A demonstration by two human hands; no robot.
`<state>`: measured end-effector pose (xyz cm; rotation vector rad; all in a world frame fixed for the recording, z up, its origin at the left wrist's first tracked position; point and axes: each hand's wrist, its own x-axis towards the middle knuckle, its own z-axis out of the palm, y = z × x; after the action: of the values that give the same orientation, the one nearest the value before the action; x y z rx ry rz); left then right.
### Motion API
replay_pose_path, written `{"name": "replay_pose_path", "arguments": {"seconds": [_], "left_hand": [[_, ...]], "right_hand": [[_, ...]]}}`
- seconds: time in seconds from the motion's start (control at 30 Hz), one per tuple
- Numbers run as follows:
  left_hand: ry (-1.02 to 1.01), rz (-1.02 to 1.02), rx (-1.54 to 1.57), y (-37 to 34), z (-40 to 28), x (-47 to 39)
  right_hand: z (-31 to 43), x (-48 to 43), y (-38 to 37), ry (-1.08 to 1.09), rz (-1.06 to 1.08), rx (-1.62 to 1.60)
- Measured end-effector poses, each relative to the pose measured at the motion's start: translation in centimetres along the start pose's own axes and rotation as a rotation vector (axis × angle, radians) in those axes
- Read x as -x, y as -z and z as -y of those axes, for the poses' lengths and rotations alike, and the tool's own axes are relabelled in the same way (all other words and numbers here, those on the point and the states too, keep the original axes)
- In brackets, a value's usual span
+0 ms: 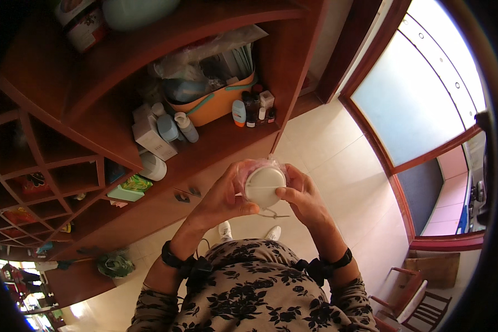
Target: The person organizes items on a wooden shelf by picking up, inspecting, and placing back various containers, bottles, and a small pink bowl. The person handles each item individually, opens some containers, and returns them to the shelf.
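Note:
Both hands are raised in front of my body around a round white object [266, 191], perhaps a lidded case, with a thin line across its face. Crinkled, pinkish clear plastic wrap [255, 166] surrounds its far and left sides. My left hand [222, 195] grips the left side through the wrap, its thumb near the lower edge. On the right, my right hand [305, 193] grips the other side with its thumb pressed on the white face. A thin pale cord [274, 215] hangs just below the object. The fingers behind it are mostly hidden.
A wooden cabinet [240, 143] stands ahead, its shelf bearing an orange basket [216, 108], a white box [154, 139], several bottles [186, 126] and a white jar [152, 167]. A framed glass door [415, 91] is at right, wooden chairs [411, 294] at lower right.

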<state>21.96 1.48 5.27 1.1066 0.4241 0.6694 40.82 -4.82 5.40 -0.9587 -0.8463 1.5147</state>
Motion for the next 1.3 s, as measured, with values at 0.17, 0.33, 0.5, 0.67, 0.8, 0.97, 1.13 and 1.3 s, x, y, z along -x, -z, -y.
{"name": "replay_pose_path", "arguments": {"seconds": [0.17, 0.33, 0.5, 0.67, 0.8, 0.97, 1.13, 1.3], "left_hand": [[0.027, -0.042, -0.046, -0.1, 0.5, -0.8], [-0.011, -0.074, -0.060, -0.5, 0.5, -1.0], [-0.048, -0.125, -0.038, -0.5, 0.7, -1.2], [-0.078, -0.168, 0.004, -0.4, 0.9, -1.3], [-0.041, -0.170, -0.043, 0.0, 0.8, -1.2], [-0.016, -0.177, -0.046, 0.1, 0.8, -0.9], [-0.007, -0.183, 0.050, -0.2, 0.9, -1.0], [0.002, -0.167, 0.051, -0.4, 0.5, -1.2]], "right_hand": [[-0.5, -0.4, -0.7, 0.020, -0.104, -0.047], [-0.9, -0.6, -0.7, 0.015, -0.132, -0.070], [-1.6, -0.8, -1.3, 0.048, -0.179, -0.099], [-1.6, -1.0, -1.3, 0.075, -0.160, -0.031], [-1.2, -1.0, -1.4, 0.181, -0.109, 0.067], [-0.6, -0.8, -1.4, 0.144, -0.064, 0.106], [-1.1, -0.9, -1.7, 0.188, -0.094, 0.073], [-1.7, -0.8, -1.3, 0.186, -0.089, 0.085]]}}
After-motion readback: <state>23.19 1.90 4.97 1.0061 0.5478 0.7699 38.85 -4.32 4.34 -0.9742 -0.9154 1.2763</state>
